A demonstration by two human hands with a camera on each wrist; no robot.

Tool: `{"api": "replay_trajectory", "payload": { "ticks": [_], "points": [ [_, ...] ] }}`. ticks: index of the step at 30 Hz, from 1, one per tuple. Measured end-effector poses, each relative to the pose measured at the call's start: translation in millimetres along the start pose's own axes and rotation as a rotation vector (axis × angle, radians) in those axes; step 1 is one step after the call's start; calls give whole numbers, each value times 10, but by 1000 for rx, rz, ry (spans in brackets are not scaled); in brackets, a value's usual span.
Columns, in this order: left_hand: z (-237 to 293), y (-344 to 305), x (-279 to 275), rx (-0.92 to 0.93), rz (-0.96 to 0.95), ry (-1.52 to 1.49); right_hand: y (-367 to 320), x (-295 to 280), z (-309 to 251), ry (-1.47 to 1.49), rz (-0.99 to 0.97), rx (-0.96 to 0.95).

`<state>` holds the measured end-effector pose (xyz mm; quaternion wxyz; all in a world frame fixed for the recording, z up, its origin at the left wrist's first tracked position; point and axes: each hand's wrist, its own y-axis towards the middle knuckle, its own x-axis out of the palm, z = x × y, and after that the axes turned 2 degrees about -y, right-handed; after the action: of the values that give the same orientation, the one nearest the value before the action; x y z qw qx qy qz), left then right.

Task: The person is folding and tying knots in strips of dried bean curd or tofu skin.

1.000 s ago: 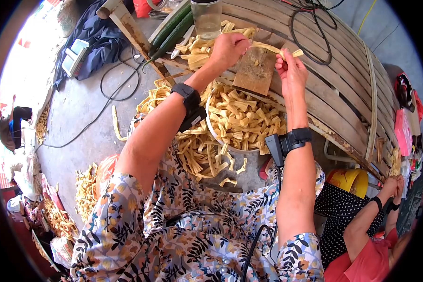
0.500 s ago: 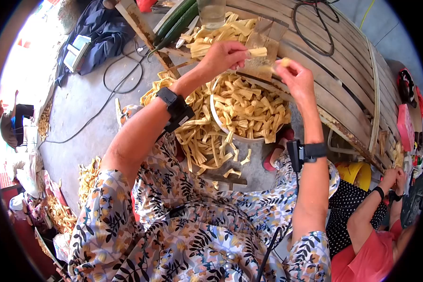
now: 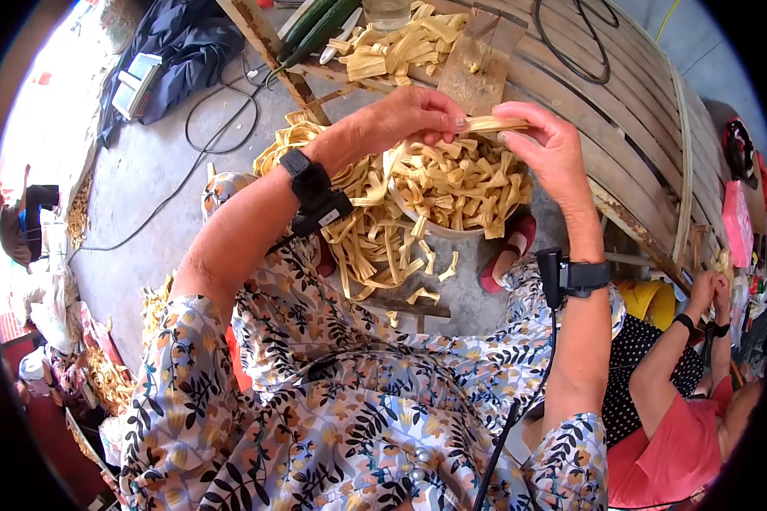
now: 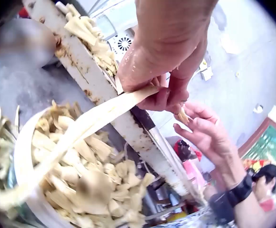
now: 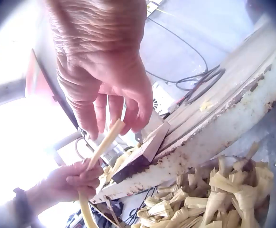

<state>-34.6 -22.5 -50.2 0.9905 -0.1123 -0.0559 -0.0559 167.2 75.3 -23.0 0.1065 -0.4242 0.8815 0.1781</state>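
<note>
- 2 hands, our left hand (image 3: 405, 115) and right hand (image 3: 547, 145), each pinch 1 end of the strip (image 3: 496, 124).
- It lies sideways between them, above the bowl (image 3: 389, 203).

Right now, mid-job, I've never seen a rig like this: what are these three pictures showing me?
No machine here: a person works with bare hands. The wide picture comes from a camera on the head, looking down; the other two come from cameras strapped to each wrist. The left hand and right hand hold one pale yellow strip between them, above a white bowl heaped with knotted strips. Behind lies a slatted wooden platform with a wooden block and a pile of loose strips.
</note>
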Motion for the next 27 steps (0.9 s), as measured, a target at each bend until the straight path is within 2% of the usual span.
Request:
{"api": "replay_trajectory", "payload": {
  "ticks": [1, 3, 5, 7, 8, 9, 10, 12, 14, 16, 18, 19, 20, 22, 23, 24, 26, 27],
  "points": [
    [-6, -8, 17, 50, 50, 90, -4, -31, -71, -23, -17, 91],
    [86, -66, 127, 169, 188, 366, 27, -94, -25, 7, 62, 86],
    [41, -47, 227, 375, 241, 570, 86, -115, 66, -24, 91, 45],
    [35, -54, 325, 588, 264, 796, 115, 10, 222, 31, 43, 153],
    [51, -69, 360, 625, 230, 883, 100, 56, 282, 32, 8, 234],
    [72, -87, 388, 661, 198, 970, 71, 86, 286, -131, -30, 211],
    [97, -113, 406, 697, 168, 1059, 46, 108, 271, -154, -113, 356],
    [110, -151, 377, 654, 153, 1023, -18, 173, 199, -200, -285, 641],
    [77, -134, 226, 564, 129, 999, -118, 235, 161, 65, -412, 611],
    [102, -134, 78, 447, 86, 781, -166, 274, 73, 389, -604, 556],
    [133, -83, -79, 263, 82, 664, -129, 270, -128, 742, -614, 370],
    [95, -93, -65, 281, 145, 565, -107, 265, -187, 915, -616, 275],
    [29, -86, 5, 181, 179, 391, -92, 260, -183, 890, -508, 263],
    [-60, -123, 133, 114, 30, 82, -19, 208, -153, 834, -283, 235],
    [-113, -90, 151, 66, -178, -98, 20, 177, -167, 636, -262, 266],
    [-251, -29, 195, -29, -337, -447, 6, 216, -139, 533, -216, 246],
    [-384, -22, 328, -107, -411, -780, -13, 351, -53, 332, -133, 204],
    [-412, -15, 362, -4, -488, -770, 1, 348, -48, 275, -164, 267]
  ]
}}
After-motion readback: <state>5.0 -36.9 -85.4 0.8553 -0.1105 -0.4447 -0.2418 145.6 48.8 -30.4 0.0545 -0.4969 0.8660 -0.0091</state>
